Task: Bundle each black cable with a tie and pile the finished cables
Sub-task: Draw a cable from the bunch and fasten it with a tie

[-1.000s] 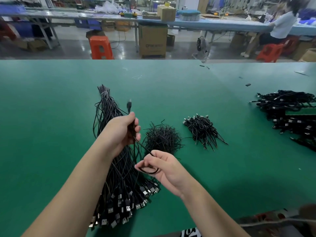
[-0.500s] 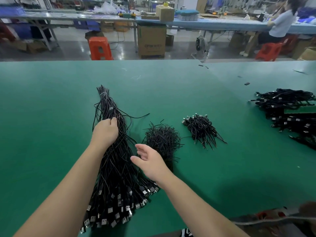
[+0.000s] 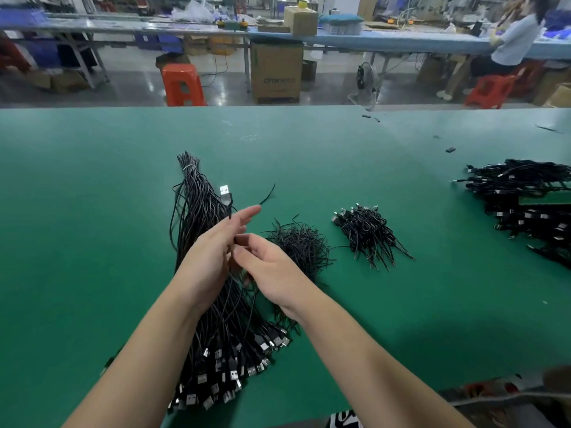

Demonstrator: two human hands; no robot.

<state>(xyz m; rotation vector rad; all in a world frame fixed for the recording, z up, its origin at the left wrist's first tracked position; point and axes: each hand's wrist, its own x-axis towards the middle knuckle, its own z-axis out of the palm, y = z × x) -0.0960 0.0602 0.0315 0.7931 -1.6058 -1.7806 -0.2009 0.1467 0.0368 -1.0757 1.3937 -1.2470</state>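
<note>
Head view: on the green bench, I see my left hand, fingers mostly straight, lifting one black cable from the loose stock, plug upward. My right hand curls toward it; whether it pinches, I cannot tell. Ties sit just right, finished cables beyond. I'd coil evenly before tying.

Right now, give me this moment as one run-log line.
left hand: holds single cable | right hand: pinching it | supply bundle: beneath | ties: untouched | finished pile: small
</note>
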